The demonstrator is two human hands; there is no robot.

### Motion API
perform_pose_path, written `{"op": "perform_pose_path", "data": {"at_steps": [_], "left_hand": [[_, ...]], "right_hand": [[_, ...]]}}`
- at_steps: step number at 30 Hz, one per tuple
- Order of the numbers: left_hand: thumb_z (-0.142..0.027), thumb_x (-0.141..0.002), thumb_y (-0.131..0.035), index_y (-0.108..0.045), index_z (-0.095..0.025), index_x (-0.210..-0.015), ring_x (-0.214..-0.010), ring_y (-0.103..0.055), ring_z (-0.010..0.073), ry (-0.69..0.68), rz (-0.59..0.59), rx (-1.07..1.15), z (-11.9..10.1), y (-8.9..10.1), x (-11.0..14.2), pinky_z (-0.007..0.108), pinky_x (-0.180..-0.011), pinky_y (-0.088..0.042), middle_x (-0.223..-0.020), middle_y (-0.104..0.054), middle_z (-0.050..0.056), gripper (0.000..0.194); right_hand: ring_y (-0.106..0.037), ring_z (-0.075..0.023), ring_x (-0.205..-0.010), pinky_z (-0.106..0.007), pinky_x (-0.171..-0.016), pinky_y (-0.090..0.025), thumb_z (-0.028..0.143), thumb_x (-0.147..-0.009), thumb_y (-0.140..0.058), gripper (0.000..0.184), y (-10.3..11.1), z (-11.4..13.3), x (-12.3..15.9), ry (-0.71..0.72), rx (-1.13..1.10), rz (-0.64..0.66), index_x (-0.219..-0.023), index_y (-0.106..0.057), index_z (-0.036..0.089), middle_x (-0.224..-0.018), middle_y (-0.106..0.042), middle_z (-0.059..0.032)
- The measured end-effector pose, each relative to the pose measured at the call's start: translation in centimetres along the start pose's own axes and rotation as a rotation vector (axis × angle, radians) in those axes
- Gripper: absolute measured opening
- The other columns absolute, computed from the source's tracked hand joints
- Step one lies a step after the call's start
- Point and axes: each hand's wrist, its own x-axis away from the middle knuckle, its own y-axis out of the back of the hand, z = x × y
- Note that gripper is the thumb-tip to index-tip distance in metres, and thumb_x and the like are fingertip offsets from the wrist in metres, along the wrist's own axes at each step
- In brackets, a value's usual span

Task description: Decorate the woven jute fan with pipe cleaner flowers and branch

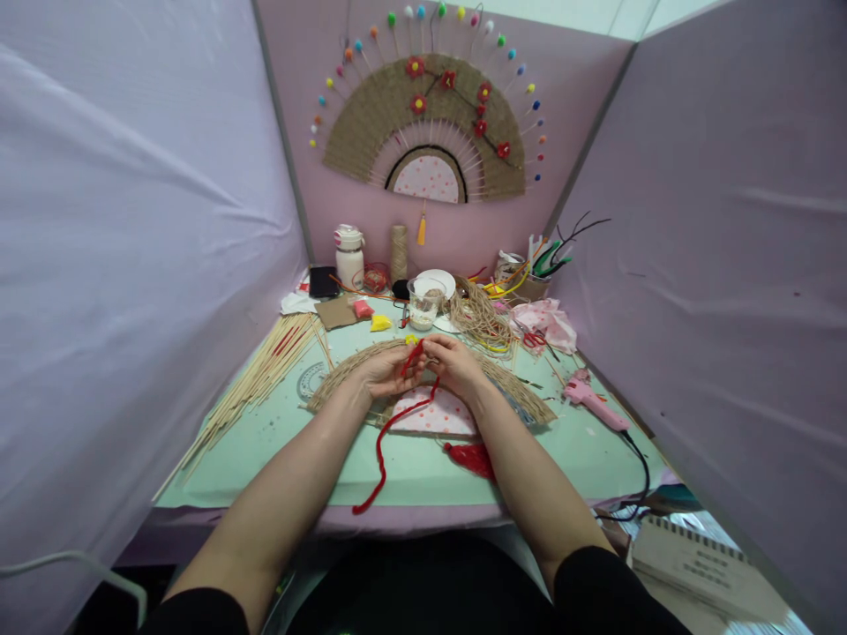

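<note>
Clock positions are read from the hands, with 12 o'clock pointing away from the wearer. Left hand [392, 370]: grasping the upper part of a red fuzzy strand [378, 454] between its fingers; right hand [451, 362]: fingertips pinched on the same part, touching the left fingers. The strand's loose length runs over the pink-dotted panel [438, 416] of the tabletop fan [350, 369], its free end lying at 7 o'clock on the green table surface [284, 467]; the bend between the fingers is partly hidden. Both hands are above the fan; a red tassel [468, 457] lies at 5 o'clock, partly covered by the right forearm; a pink glue gun [595, 404] lies at 3 o'clock; a protractor [310, 381] sits at 9 o'clock, with wooden sticks [242, 388] farther out; a clear cup [423, 313] stands at 12 o'clock; a cord bundle [486, 317] lies at 2 o'clock; a white bottle [349, 257] stands at 11 o'clock.
</note>
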Motion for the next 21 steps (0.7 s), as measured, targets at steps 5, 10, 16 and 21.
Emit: {"op": "perform_pose_path", "data": {"at_steps": [5, 10, 16, 21], "left_hand": [[-0.016, -0.081, -0.063, -0.063, -0.012, -0.085, -0.064, -0.061, 0.0094, 0.017, 0.024, -0.038, -0.09, -0.09, 0.24, 0.021, -0.062, -0.049, -0.073, -0.064, 0.004, 0.006], [-0.015, -0.077, -0.067, -0.062, -0.014, -0.086, -0.064, -0.06, 0.0079, -0.004, 0.053, -0.088, -0.05, 0.33, 0.2, 0.019, -0.062, -0.048, -0.072, -0.064, 0.001, 0.01], [-0.022, -0.072, -0.073, -0.064, -0.014, -0.087, -0.062, -0.059, 0.0093, -0.025, 0.037, -0.225, -0.19, 0.45, 0.38, 0.023, -0.062, -0.048, -0.074, -0.065, 0.002, 0.02], [-0.025, -0.069, -0.076, -0.063, -0.013, -0.082, -0.061, -0.056, 0.009, -0.115, 0.018, -0.326, -0.17, 0.4, 0.23, 0.025, -0.063, -0.049, -0.072, -0.063, 0.003, 0.022]], "right_hand": [[-0.053, -0.0059, -0.058, -0.019, -0.056, -0.04, 0.03, -0.06, -0.08, 0.023, 0.3, 0.1, -0.04, -0.024, -0.03, 0.035, -0.075, -0.066, 0.018, -0.065, -0.06, 0.0037], [-0.055, -0.0079, -0.059, -0.02, -0.056, -0.04, 0.03, -0.061, -0.079, 0.023, 0.16, -0.05, 0.03, -0.031, -0.018, 0.046, -0.076, -0.066, 0.018, -0.064, -0.061, 0.0027], [-0.053, -0.0068, -0.058, -0.019, -0.055, -0.037, 0.031, -0.058, -0.08, 0.026, -0.07, 0.08, 0.02, -0.05, -0.007, 0.003, -0.074, -0.065, 0.018, -0.064, -0.06, 0.0033], [-0.046, -0.0054, -0.054, -0.019, -0.05, -0.031, 0.032, -0.06, -0.078, 0.024, 0.13, 0.16, -0.03, -0.012, 0.066, -0.003, -0.072, -0.065, 0.016, -0.06, -0.056, 0.0041]]}}
